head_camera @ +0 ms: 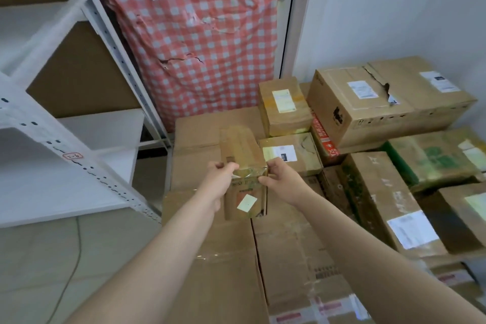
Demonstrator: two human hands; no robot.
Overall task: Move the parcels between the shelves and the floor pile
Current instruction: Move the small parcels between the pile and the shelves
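A small taped cardboard parcel with a pale label on its near face stands on the floor pile of boxes at the middle of the view. My left hand grips its near left top corner. My right hand grips its near right top corner. Both arms reach forward from the bottom of the view. The white metal shelves stand to the left, and no parcel shows on their boards.
Several more cardboard boxes are stacked to the right and behind, up to the white wall. A red checked cloth hangs behind the pile beside a door frame. Tiled floor lies between the shelves and the pile.
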